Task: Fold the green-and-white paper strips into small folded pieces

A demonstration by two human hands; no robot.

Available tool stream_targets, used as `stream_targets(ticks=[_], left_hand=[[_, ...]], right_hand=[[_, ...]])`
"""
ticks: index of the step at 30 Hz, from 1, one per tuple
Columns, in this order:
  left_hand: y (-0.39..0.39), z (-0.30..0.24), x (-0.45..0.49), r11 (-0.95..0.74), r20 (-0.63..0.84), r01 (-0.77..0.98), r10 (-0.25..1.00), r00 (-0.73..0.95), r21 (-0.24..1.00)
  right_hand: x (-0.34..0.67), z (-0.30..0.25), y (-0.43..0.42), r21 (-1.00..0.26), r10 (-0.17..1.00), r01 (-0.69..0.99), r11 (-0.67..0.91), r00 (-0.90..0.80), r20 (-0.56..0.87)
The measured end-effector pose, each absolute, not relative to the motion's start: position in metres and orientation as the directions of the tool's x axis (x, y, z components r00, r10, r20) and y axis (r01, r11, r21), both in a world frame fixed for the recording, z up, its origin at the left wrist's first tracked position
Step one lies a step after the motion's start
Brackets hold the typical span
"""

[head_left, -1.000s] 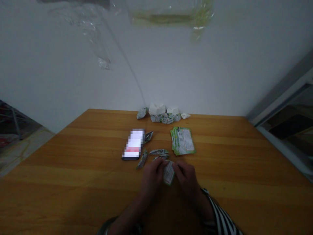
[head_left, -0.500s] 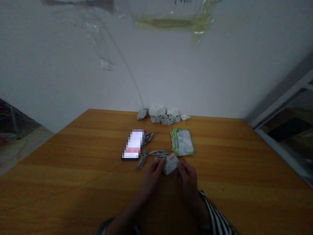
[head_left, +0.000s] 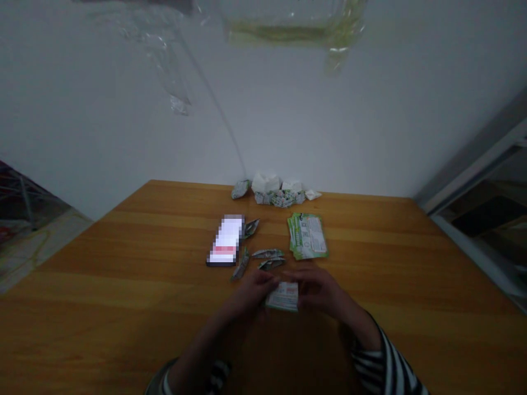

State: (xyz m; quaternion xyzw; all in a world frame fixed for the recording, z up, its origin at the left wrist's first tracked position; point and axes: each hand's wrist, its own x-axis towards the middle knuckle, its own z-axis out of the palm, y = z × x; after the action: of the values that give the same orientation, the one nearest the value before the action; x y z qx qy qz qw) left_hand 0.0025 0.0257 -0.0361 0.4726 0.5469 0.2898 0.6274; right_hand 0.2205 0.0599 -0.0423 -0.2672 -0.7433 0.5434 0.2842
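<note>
A small white printed packet (head_left: 284, 297) with green edging is between my two hands, low over the table. My left hand (head_left: 252, 292) has its thumb and fingers closed on the packet's left end. On its other side, my right hand (head_left: 323, 288) touches the right edge, with its fingers bent over the top corner. Just beyond lie folded packets (head_left: 268, 253), and another narrow folded one (head_left: 241, 266) sits near my left hand. A fanned stack of flat green-and-white packets (head_left: 309, 237) lies past my right hand.
A phone (head_left: 225, 241) with a lit, blurred screen lies left of the middle, a folded packet (head_left: 251, 228) beside it. Crumpled packets (head_left: 282, 198) and white tissues (head_left: 265, 182) line the wall at the wooden table's (head_left: 123, 247) back edge.
The held packet has come nearer to me and turned from slanted to nearly level. My right hand has swung so its fingers reach over the top; a folded packet behind is more visible.
</note>
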Motion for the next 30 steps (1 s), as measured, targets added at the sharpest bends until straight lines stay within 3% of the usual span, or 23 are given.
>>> stream_targets(ticks=[6,10,15,23,30], left_hand=[[0.023,-0.034,-0.002,0.42,-0.463,0.21,0.856,0.232,0.883],[0.023,-0.035,-0.004,0.366,-0.425,0.275,0.882,0.202,0.889],[0.023,-0.035,-0.005,0.308,-0.398,0.314,0.873,0.283,0.898],[0.023,-0.028,-0.011,0.322,-0.412,0.326,0.872,0.264,0.889],[0.022,-0.024,-0.009,0.322,-0.411,0.344,0.883,0.226,0.882]], right_hand=[[0.222,-0.049,0.057,-0.922,0.666,0.092,0.376,-0.718,0.2],[0.218,-0.054,0.056,-0.902,0.657,0.083,0.424,-0.713,0.243],[0.211,-0.06,0.057,-0.845,0.655,0.111,0.523,-0.687,0.314],[0.215,-0.057,0.054,-0.919,0.66,0.103,0.381,-0.726,0.192],[0.217,-0.055,0.05,-0.919,0.658,0.168,0.358,-0.744,0.12]])
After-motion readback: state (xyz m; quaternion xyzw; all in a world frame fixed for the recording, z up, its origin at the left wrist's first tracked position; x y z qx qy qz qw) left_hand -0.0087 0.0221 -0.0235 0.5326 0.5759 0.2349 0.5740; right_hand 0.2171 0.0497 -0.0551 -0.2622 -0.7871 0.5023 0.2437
